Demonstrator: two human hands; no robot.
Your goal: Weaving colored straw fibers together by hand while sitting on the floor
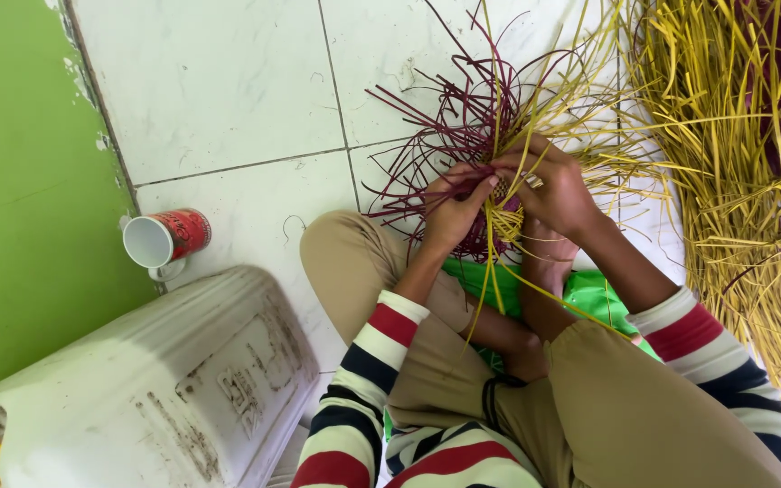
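Nearby, yellow strand pile, red cup, white jerrycan, both hands' fingers pinching woven strands.

Bright, even daylight fills the scene; the white floor tiles gleam without harsh glare. Shadows are faint and soft. Focus is sharp centrally, with slight wide-angle stretching at the edges.

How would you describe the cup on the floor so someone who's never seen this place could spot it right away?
Start at the green wall on the left and follow its foot along the white tiled floor. Just above the big dirty white plastic container lies a mug on its side, white mouth facing left. It is the only red thing there, well apart from the red and yellow strips that the hands work.
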